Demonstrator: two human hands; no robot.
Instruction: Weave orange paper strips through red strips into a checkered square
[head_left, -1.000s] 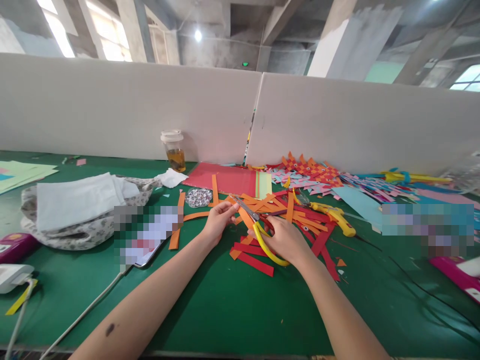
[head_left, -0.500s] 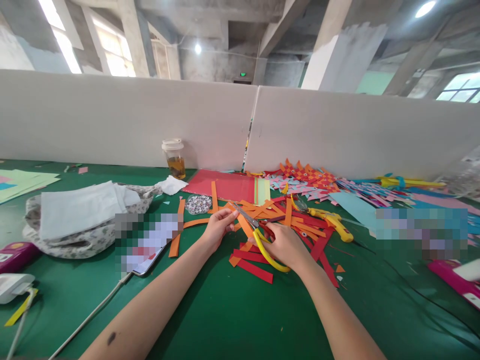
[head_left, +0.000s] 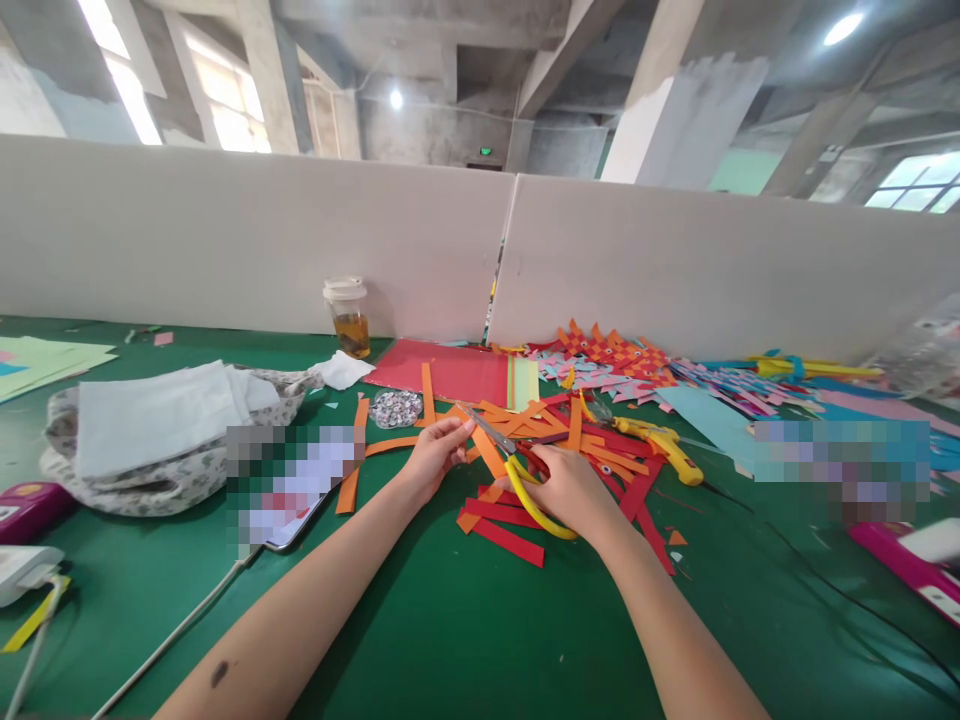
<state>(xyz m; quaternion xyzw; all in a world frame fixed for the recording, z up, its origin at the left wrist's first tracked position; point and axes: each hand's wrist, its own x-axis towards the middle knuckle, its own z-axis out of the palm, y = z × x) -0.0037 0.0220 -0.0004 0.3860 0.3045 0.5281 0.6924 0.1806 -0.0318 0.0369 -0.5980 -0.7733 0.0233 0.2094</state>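
Between finger and thumb, my left hand [head_left: 441, 453] pinches an orange paper strip [head_left: 489, 452]. My right hand [head_left: 568, 487] is closed around the yellow handles of a pair of scissors [head_left: 541, 516]. The scissor blades point up and left and lie over the strip close to my left fingertips; whether they touch the paper I cannot tell. Beneath and behind both hands spreads a pile of orange and red paper strips [head_left: 506, 541]. A bag of googly eyes [head_left: 397, 409] lies just beyond my left hand.
A yellow glue gun [head_left: 667, 450] with a dark cord lies to the right. Woven orange paper pieces [head_left: 611, 345] are heaped at the back. On the left are a phone [head_left: 304, 500], a floral cloth bag [head_left: 165, 490] and a lidded cup of tea [head_left: 349, 325]. A white partition [head_left: 262, 240] borders the table.
Almost nothing differs. Both hands, the strip and the scissors keep nearly the same place, and the view has shifted very slightly.
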